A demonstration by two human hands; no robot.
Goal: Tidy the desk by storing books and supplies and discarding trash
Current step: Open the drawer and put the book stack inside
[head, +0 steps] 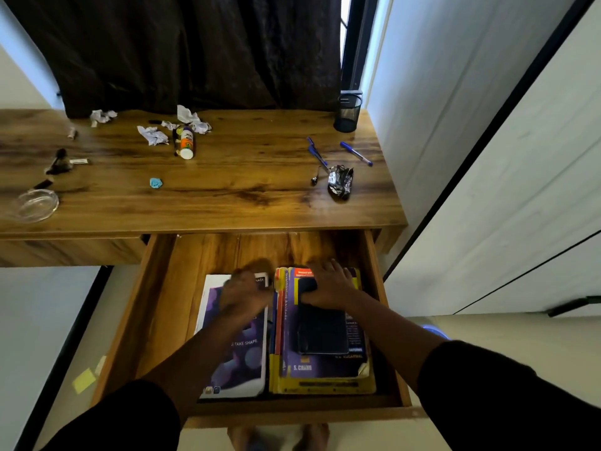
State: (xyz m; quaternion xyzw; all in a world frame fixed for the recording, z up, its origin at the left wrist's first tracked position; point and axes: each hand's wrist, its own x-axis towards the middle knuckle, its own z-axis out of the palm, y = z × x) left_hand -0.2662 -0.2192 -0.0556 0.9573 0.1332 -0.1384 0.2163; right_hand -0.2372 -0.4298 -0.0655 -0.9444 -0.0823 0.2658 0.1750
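Observation:
The desk drawer (156, 307) is pulled out below the wooden desk (247, 190). Inside it lie a white and purple book (237, 359) on the left and a stack topped by a purple and yellow book (325, 369) with a small dark notebook (322, 330) on it. My left hand (245, 292), blurred, rests on the far end of the white book. My right hand (328, 284) lies flat with spread fingers on the far end of the dark notebook. On the desk lie crumpled papers (153, 135), a glue bottle (187, 141), blue pens (317, 154) and a foil wrapper (340, 182).
A black mesh pen holder (348, 113) stands at the desk's back right corner. A glass ashtray (34, 205), small dark items (58, 162) and a blue scrap (156, 182) lie toward the left. A white wall panel (487, 157) closes the right side. Yellow sticky notes (84, 380) lie on the floor.

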